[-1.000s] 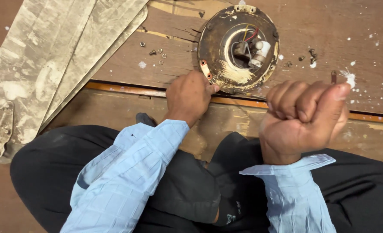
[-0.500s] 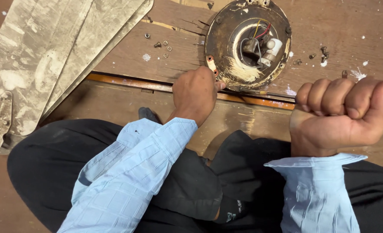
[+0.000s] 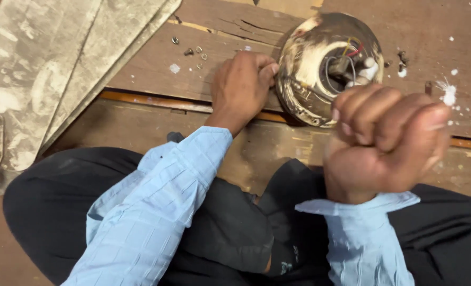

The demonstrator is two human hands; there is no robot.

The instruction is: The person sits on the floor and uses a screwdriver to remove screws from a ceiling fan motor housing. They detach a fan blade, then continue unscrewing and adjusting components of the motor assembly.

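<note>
While the left hand [image 3: 241,85] presses its curled fingers against the rim of the round, rusty motor housing [image 3: 328,66] lying on the wooden boards [image 3: 156,69], the right hand [image 3: 385,140] is raised over it in a tight fist; whether it grips anything I cannot tell. A blow landing off-centre could catch the left fingertips or the exposed wires [image 3: 352,50]. A jolt might also scatter the loose screws and nuts [image 3: 193,51] just beside the housing.
</note>
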